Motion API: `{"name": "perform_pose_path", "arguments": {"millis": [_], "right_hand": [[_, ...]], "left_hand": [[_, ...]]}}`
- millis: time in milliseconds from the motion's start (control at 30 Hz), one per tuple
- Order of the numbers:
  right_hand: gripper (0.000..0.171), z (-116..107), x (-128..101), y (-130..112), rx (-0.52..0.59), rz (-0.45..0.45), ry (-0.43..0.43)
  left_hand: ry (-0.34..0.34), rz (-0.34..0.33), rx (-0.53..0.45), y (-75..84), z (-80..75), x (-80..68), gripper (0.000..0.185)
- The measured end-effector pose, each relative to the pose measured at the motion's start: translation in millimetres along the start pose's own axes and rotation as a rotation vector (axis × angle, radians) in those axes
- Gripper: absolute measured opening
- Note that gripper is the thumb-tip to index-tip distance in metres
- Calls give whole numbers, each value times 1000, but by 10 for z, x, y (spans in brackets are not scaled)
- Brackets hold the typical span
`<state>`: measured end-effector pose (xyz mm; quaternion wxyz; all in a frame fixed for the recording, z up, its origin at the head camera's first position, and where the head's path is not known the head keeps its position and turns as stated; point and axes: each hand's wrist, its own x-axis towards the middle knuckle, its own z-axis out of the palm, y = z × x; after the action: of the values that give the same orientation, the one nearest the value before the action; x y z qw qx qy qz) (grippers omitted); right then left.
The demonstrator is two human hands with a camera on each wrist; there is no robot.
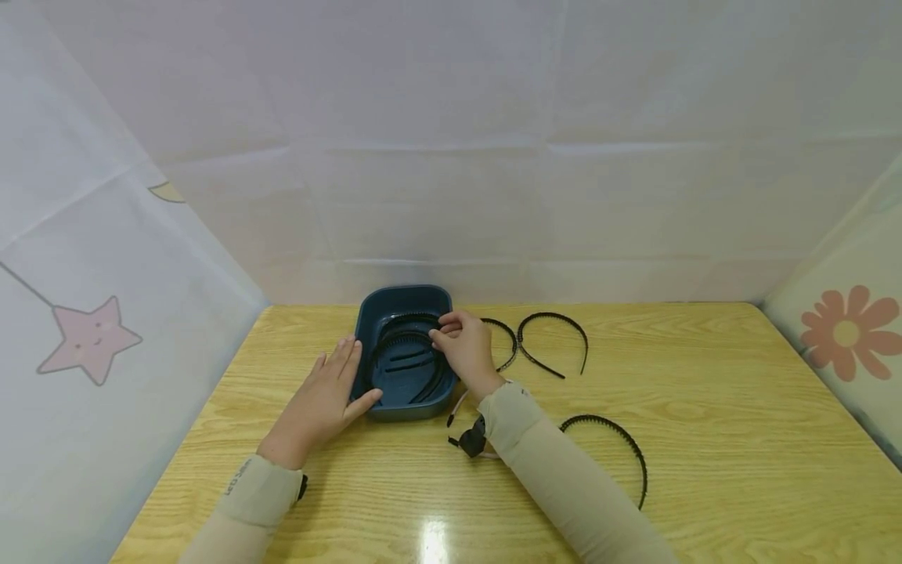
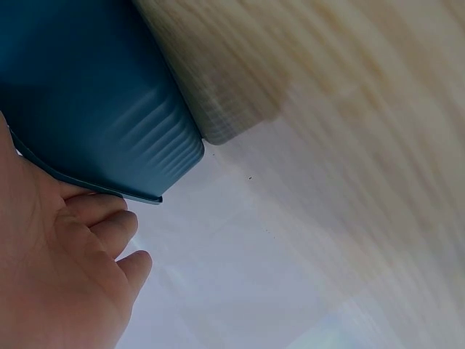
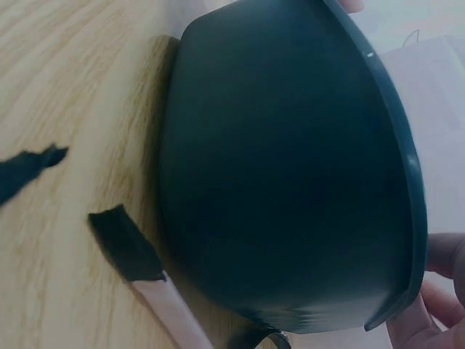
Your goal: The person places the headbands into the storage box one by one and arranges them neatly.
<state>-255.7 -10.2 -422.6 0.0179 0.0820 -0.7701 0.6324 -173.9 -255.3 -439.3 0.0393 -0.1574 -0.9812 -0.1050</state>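
On the wood-grain bench [image 1: 705, 407] — a ribbed blue tub [image 1: 371, 313].
Left hand [image 1: 320, 403] lies flat on its side, fingers straight; right hand [image 1: 465, 345] pinches a thin toothed headband [image 1: 402, 338] — inside it.

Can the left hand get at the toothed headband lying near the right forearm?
Probably not directly: the left hand rests on the blue bin, and the right forearm lies between it and that headband.

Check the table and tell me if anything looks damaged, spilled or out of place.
Nothing stands out. The blue basket sits upright with headbands inside; the left hand rests against its side, the right hand pinches a headband. Loose headbands lie flat on the table.
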Motion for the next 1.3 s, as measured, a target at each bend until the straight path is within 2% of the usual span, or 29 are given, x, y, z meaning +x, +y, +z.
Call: {"name": "perform_pose_path", "arguments": {"millis": [167, 333, 500, 733, 1033, 1200, 1300], "right_hand": [[22, -42, -22, 33, -54, -52, -67], [21, -109, -69, 32, -4, -85, -171], [20, -222, -136, 0, 16, -77, -250], [22, -545, -234, -73, -104, -102, -344], [18, -1138, -316, -111, -385, -267, -437], [17, -1416, -358, -68, -473, -288, -464], [17, -1573, -392, -37, -515, -272, -483]], "left_hand": [[-1, -1, -4, -3, 0, -10, 94], [-15, -11, -5, -20, -11, -10, 94], [-21, -14, -6, -30, -7, -9, 94], [0, -1, -10, -5, -3, -30, 93], [2, -2, -8, 26, -19, -22, 91], [7, -1, -7, 23, -15, -18, 92], [11, 4, -9, 18, -7, -15, 93]]}}
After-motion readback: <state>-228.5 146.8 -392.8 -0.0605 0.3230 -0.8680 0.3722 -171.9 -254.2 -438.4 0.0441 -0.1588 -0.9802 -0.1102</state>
